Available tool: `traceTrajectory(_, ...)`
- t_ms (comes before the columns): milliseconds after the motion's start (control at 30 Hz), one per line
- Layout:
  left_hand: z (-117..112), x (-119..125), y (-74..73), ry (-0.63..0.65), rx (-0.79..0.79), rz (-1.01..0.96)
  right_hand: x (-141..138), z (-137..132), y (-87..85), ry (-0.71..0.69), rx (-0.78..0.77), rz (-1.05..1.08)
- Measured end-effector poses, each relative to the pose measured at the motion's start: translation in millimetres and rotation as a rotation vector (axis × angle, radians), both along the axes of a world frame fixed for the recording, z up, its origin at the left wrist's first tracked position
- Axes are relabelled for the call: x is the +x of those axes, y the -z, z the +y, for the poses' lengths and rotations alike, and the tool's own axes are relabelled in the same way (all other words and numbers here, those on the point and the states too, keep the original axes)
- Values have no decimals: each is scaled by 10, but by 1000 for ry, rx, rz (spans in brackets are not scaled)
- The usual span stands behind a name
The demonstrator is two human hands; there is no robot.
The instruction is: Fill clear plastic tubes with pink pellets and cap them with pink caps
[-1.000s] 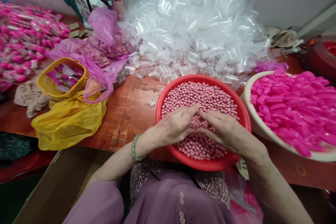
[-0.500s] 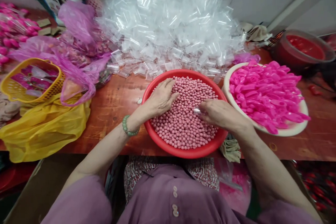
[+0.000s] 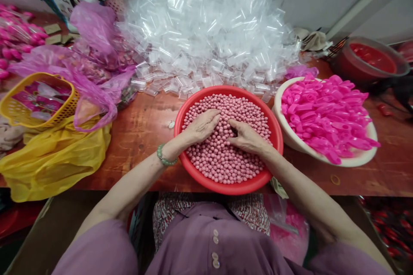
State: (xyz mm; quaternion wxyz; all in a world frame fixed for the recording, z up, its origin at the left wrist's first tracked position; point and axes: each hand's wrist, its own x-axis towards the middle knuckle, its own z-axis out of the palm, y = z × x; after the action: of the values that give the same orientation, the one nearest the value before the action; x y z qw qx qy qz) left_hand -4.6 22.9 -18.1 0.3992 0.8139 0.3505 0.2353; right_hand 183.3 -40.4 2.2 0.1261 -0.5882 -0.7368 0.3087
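A red basin [image 3: 277, 137] full of small round pink beads [image 3: 222, 167] stands in front of me at the table's edge. My left hand [image 3: 204, 126], with a green bead bracelet [image 3: 165, 155] on the wrist, lies palm down on the beads, its fingers stretched out and close together. Facing it from the right is my right hand [image 3: 247, 136], thumb and forefinger apart, its fingertips among the beads. Neither hand shows anything lifted in it; the undersides of both are hidden.
Right of the basin, a cream bowl [image 3: 358, 162] holds bright pink plastic pieces [image 3: 325, 116]. Behind lies a heap of clear plastic pieces [image 3: 209, 30]. A yellow basket [image 3: 61, 109], a yellow bag [image 3: 61, 159] and a purple bag [image 3: 97, 30] lie left. A red tub [image 3: 358, 58] stands far right.
My right hand has moved left across the beads, and its thumb and forefinger now show apart. My left hand has slid slightly right and nearer to me. They are closer together.
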Motion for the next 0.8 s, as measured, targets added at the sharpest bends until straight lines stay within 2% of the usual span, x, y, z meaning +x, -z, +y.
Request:
traceTrajectory(67,-31,-43,-55,6,-51,-65,28,-11,23,16,-5,330)
traceTrajectory(133,-66,-84,-93,45,-62,-136,39,-25,37,39,-45,567)
traceTrajectory(267,-139,-117,-104,136,-16,-258,47,-48,55,97,-109,768)
traceTrajectory(333,-180,-98,-100,117,-56,-265,47,-54,63,105,-141,798)
traceTrajectory(433,-244,-49,-107,19,-152,-271,42,-62,56,100,-155,775)
traceTrajectory(600,-307,-16,-143,-91,-202,-366,65,-91,-55,113,2,594)
traceTrajectory(700,-324,-24,-197,-69,-248,-395,115,-97,-160,143,105,549)
traceTrajectory(800,-354,-21,-255,17,-401,-477,144,-65,-272,33,176,600)
